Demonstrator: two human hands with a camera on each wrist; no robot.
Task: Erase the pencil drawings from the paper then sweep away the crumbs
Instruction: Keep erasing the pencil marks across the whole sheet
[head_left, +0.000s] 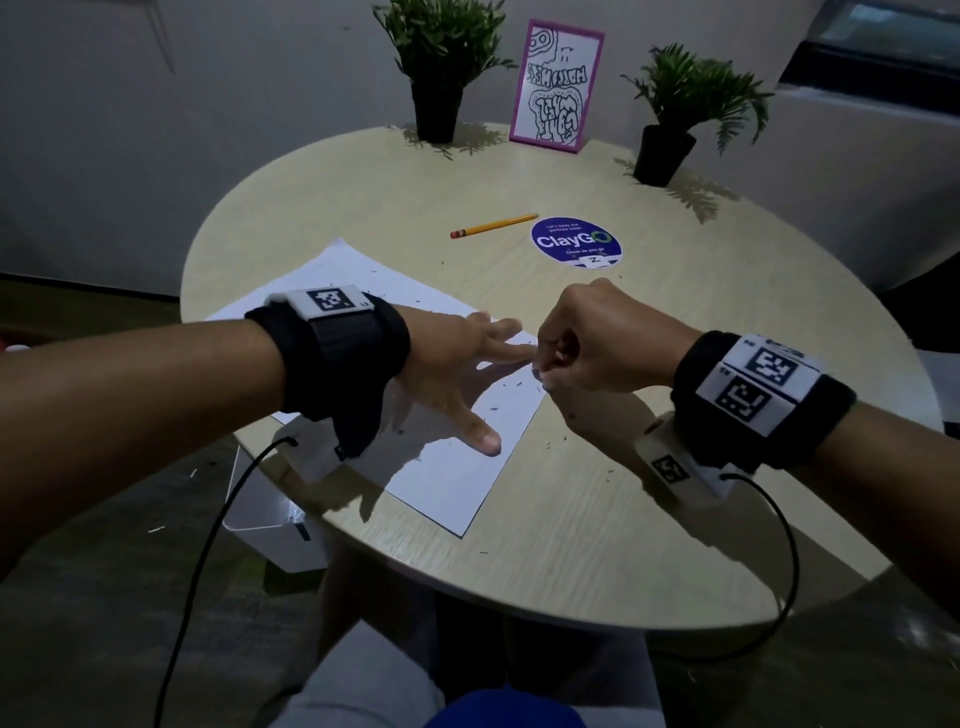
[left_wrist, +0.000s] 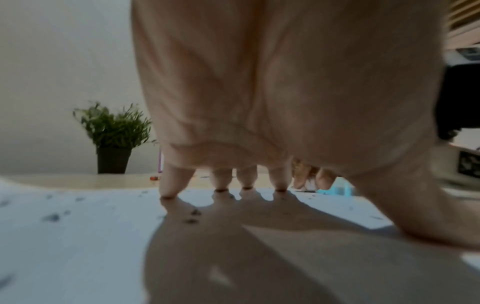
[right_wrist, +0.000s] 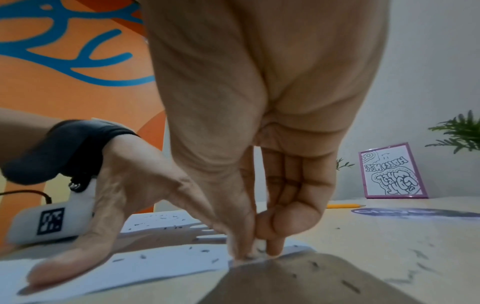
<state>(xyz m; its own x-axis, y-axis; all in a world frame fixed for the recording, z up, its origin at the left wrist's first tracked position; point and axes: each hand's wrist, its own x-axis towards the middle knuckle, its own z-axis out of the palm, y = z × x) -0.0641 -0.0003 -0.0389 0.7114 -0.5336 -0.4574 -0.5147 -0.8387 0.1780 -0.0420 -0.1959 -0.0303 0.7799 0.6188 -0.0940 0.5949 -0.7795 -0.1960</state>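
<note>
On the round bench (head_left: 597, 467) a white paper (head_left: 447, 478) is lying near the front edge, with one corner hanging over it. Left hand (head_left: 457, 374) is pressing flat on the paper, its fingers (left_wrist: 221, 181) straight and spread. Right hand (head_left: 597, 343) is staying at the paper's right corner, its fingers (right_wrist: 275, 230) curled and pinching a small white eraser (right_wrist: 259, 243). Dark crumbs (head_left: 511, 387) are lying on paper and bench. A yellow pencil (head_left: 493, 226) is lying well apart, behind.
</note>
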